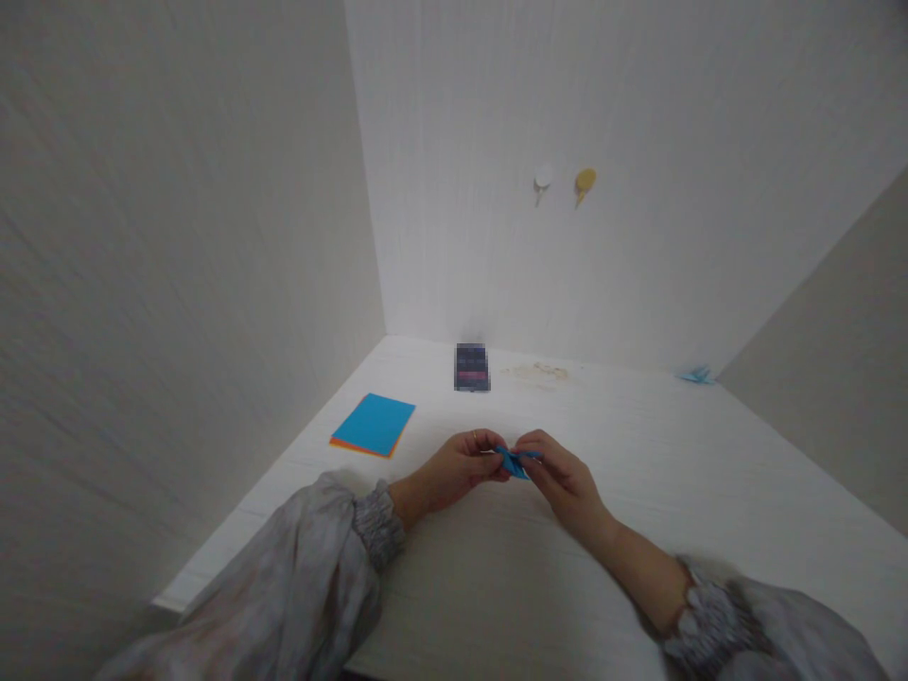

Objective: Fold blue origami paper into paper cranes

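Note:
Between my two hands is a small piece of folded blue origami paper (512,462), held a little above the white table. My left hand (464,465) pinches its left end between thumb and fingers. From the other side, my right hand (560,471) grips the right end, with the fingers bent over it. Part of the paper is hidden by the fingers, so its full shape does not show. To the left lies a stack of square paper sheets (375,423), blue on top with orange and yellow edges beneath.
A dark, blurred-out object (472,367) stands by the back wall. At the back right corner sits a light blue folded paper piece (697,375). A white hook (543,177) and a yellow hook (585,180) are on the back wall. Walls enclose the white table (709,463) left and right.

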Available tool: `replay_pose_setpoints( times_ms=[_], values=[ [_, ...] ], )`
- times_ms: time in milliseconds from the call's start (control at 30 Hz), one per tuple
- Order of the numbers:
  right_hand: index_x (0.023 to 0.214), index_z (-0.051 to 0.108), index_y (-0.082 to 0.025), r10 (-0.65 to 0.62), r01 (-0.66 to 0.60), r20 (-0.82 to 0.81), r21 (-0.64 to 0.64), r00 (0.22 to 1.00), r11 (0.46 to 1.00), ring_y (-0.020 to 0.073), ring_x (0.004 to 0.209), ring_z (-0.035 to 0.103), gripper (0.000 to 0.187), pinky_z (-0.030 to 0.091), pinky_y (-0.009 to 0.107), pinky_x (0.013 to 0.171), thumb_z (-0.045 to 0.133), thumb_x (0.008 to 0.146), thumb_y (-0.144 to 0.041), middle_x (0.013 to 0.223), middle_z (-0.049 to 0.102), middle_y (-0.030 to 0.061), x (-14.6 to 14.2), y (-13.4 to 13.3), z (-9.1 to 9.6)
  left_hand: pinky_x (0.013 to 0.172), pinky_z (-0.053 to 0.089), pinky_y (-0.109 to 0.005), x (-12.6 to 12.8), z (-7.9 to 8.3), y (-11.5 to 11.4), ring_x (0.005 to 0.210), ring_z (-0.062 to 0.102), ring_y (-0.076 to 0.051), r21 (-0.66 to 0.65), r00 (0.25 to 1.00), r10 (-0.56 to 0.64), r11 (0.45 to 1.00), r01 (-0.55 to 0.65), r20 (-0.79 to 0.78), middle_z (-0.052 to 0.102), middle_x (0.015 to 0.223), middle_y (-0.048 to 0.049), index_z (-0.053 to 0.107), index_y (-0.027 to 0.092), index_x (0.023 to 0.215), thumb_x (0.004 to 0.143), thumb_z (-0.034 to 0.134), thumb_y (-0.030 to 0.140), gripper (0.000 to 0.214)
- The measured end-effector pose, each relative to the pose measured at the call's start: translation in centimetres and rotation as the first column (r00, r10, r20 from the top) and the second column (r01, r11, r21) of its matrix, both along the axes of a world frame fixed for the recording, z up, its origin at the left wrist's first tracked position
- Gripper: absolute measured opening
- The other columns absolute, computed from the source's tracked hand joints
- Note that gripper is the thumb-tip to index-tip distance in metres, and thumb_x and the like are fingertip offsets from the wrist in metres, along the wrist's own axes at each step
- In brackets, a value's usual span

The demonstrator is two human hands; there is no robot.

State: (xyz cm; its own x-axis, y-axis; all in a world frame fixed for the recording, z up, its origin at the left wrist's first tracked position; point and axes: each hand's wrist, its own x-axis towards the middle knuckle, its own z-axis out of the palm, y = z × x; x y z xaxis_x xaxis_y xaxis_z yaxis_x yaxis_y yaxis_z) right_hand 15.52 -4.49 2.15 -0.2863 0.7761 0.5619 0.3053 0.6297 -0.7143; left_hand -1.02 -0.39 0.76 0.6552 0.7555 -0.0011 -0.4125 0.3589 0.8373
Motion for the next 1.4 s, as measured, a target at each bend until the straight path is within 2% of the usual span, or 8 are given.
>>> replay_pose_setpoints(
  times_ms=[200,433,667,900,1067,1267,1400],
  values=[
    [0.09,0.058,-0.023,-0.004,0.004,0.002,0.0,1.0,1.0,0.0169,0.078,0.053,0.014,0.045,0.03,0.068,0.046,0.083,-0.021,0.084,0.054,0.0045,0.01,0.15,-0.29,0.061,0.043,-0.023,0.1,0.03,0.06,0.058,0.056,-0.009,0.012,0.998,0.036,0.999,-0.036,0.042,0.058,0.066,0.0014,0.053,0.012,0.074,0.057,0.076,0.021,0.03],
    [0.091,0.057,-0.024,-0.004,0.004,-0.007,0.006,1.0,1.0,0.0156,0.078,0.053,0.015,0.045,0.028,0.067,0.047,0.083,-0.018,0.084,0.053,0.0033,0.06,0.11,-0.5,0.062,0.043,-0.024,0.08,0.28,-0.07,0.058,0.056,-0.009,-0.007,1.0,-0.008,1.0,0.009,0.021,0.058,0.066,0.0015,0.054,0.012,0.073,0.055,0.077,0.02,0.03],
    [0.09,0.058,-0.023,0.012,-0.012,-0.041,0.006,0.999,1.0,0.0153,0.075,0.053,0.013,0.045,0.028,0.065,0.047,0.083,-0.02,0.081,0.053,0.0032,0.04,-0.01,-0.25,0.063,0.044,-0.025,0.12,-0.22,0.0,0.061,0.057,-0.01,-0.031,1.0,-0.026,0.999,0.026,0.01,0.06,0.067,-0.0006,0.056,0.01,0.076,0.055,0.077,0.021,0.031],
    [0.087,0.057,-0.022,0.007,-0.007,-0.039,0.002,0.999,1.0,0.0153,0.075,0.052,0.011,0.044,0.027,0.065,0.046,0.083,-0.021,0.08,0.053,0.0031,-0.2,-0.2,-0.01,0.064,0.045,-0.025,0.07,-0.25,0.09,0.061,0.057,-0.01,0.015,1.0,-0.014,1.0,0.014,0.026,0.059,0.068,0.0003,0.056,0.011,0.075,0.057,0.076,0.02,0.028],
    [0.087,0.054,-0.021,-0.027,0.024,-0.053,-0.063,0.998,0.998,0.0145,0.074,0.051,0.012,0.042,0.026,0.065,0.042,0.085,-0.023,0.08,0.051,0.0024,-0.45,-0.4,-0.11,0.064,0.045,-0.025,0.11,-0.18,-0.02,0.061,0.058,-0.01,0.019,0.999,-0.04,0.999,0.04,0.03,0.06,0.068,0.0004,0.055,0.011,0.075,0.058,0.075,0.02,0.028],
    [0.079,0.054,-0.02,-0.007,-0.011,-0.099,-0.174,0.995,0.985,0.0126,0.065,0.049,0.013,0.041,0.024,0.06,0.044,0.084,-0.027,0.07,0.05,-0.0003,-0.32,-0.23,-0.04,0.06,0.044,-0.023,0.15,-0.11,-0.17,0.06,0.057,-0.009,0.012,0.999,-0.04,0.999,0.04,-0.002,0.06,0.068,0.0005,0.055,0.012,0.076,0.057,0.075,0.02,0.03],
    [0.081,0.053,-0.021,-0.013,-0.032,-0.168,-0.265,0.986,0.964,0.0122,0.062,0.05,0.01,0.042,0.024,0.057,0.047,0.082,-0.029,0.069,0.052,-0.0008,-0.36,-0.17,-0.24,0.059,0.044,-0.023,0.1,-0.42,-0.04,0.059,0.057,-0.01,0.0,0.998,-0.056,0.998,0.056,-0.022,0.061,0.068,-0.0006,0.056,0.011,0.077,0.058,0.075,0.022,0.029]
  ],
)
